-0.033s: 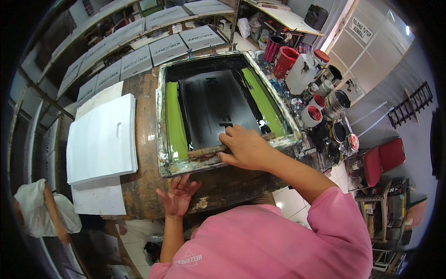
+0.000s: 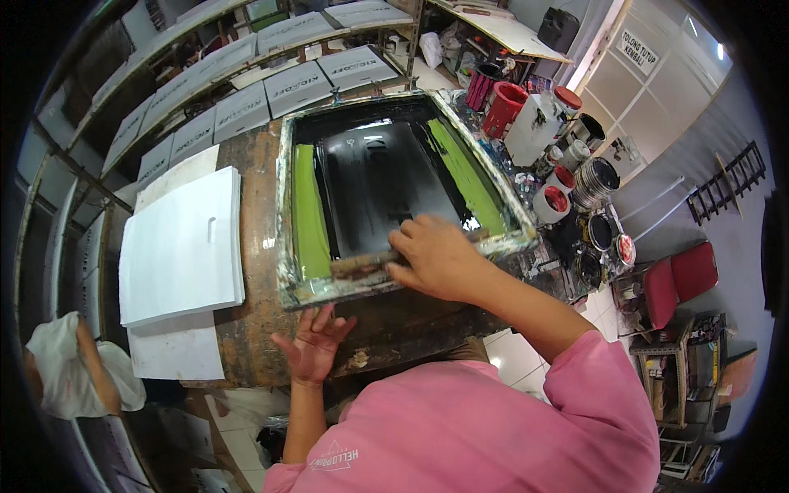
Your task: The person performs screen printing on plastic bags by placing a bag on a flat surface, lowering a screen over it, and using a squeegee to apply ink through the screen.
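A screen-printing frame (image 2: 285, 205) lies on the worn wooden table. Its dark mesh is wet with black ink (image 2: 386, 193), and green strips (image 2: 312, 222) run down both sides. At the near end of the screen, my right hand (image 2: 440, 256) is closed round the wooden handle of a squeegee (image 2: 362, 264). Its blade is hidden, and the hand is slightly blurred. Just below the frame's near left rim is my left hand (image 2: 315, 341), palm up with its fingers spread and nothing in it. Its fingertips reach that rim; whether they touch it I cannot tell.
Left of the frame is a stack of white sheets (image 2: 177, 246). Printed pale boxes (image 2: 297, 86) fill the racks behind. Ink pots, a red bucket (image 2: 505, 109) and a white jug (image 2: 530, 135) crowd the right side. Another person's arm (image 2: 97, 366) shows at far left.
The frame's near edge has risen slightly. My left hand's fingers have shifted a little, and my right hand has moved slightly with the squeegee. Marks on the mesh look paler.
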Demonstrator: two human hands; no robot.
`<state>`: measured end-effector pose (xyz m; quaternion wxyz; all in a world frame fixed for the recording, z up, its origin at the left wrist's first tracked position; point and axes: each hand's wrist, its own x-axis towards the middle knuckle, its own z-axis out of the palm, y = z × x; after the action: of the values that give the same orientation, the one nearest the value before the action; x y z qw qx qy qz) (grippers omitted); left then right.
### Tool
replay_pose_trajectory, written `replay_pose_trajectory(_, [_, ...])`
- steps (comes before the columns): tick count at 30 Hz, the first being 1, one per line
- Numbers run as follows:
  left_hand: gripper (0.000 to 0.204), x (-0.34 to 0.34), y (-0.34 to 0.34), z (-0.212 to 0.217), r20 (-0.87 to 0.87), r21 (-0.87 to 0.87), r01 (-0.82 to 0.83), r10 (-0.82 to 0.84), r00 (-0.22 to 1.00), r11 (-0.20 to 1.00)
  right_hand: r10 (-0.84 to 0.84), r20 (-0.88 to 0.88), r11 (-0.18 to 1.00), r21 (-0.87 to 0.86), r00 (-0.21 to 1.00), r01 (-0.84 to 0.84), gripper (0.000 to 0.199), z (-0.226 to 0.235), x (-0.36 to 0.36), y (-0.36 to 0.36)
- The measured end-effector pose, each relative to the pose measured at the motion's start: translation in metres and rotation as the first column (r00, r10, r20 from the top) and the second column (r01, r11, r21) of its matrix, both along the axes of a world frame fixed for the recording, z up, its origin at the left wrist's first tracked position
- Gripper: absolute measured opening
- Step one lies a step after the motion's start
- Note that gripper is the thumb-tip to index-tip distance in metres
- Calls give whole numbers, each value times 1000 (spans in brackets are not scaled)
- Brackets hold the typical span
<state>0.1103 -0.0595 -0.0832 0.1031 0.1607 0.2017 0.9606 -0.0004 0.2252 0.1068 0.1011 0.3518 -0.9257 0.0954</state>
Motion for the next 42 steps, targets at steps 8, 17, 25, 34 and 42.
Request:
replay_pose_trajectory(8, [94, -63, 26, 129, -390, -667, -459, 250, 886, 587, -136, -526, 977, -213, 840, 25, 36, 92, -62, -21])
replay_pose_trajectory(17, [108, -62, 52, 29, -436, -438, -182, 31, 900, -881, -130, -452, 967, -254, 883, 12, 45, 152, -103, -25])
replay_pose_trajectory(25, [86, -97, 61, 64, -679, -554, -414, 103, 727, -722, -151, -332, 981, -170, 931, 98, 53, 188, -128, -34])
replay_pose_trajectory(34, [38, -131, 45, 129, -597, -787, -506, 641, 483, -353, -101, -434, 948, -314, 895, -46, 48, 190, -126, -32])
replay_pose_trajectory(42, [47, -67, -121, 110, -554, -806, -447, 763, 335, -389, -148, -507, 949, -313, 849, -21, 44, 165, -122, -32])
